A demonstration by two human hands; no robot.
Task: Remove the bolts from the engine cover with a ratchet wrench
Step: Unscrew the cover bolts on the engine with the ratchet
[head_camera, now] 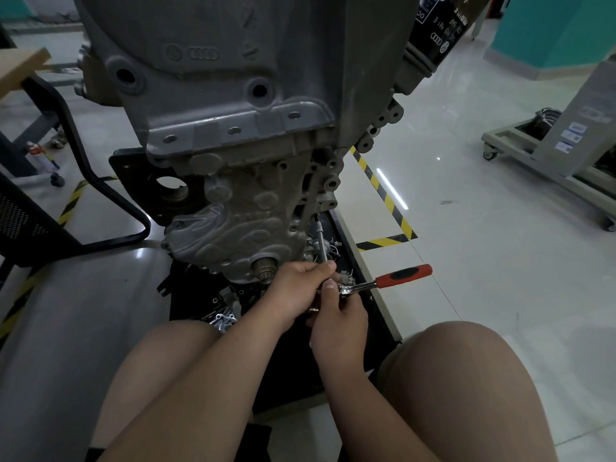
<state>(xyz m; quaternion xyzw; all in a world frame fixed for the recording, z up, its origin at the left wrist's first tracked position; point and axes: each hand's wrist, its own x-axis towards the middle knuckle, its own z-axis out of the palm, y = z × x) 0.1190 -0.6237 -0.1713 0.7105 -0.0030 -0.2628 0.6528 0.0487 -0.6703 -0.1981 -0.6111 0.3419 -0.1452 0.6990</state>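
Observation:
A grey engine block [233,78] hangs on a stand, its ribbed lower cover [233,228] facing me. A ratchet wrench [393,278] with a red and black handle points right; its long extension bar [320,238] runs up to the cover's right edge. My left hand [296,288] pinches the extension just above the ratchet head. My right hand [336,321] grips the ratchet head from below with the thumb on top. The bolt at the bar's tip is hidden in shadow.
A black tray [376,315] under the engine holds loose metal parts [226,315]. Yellow and black floor tape [383,195] runs to the right. A black chair frame [83,161] stands left, a wheeled grey stand [550,155] right. My bare knees fill the foreground.

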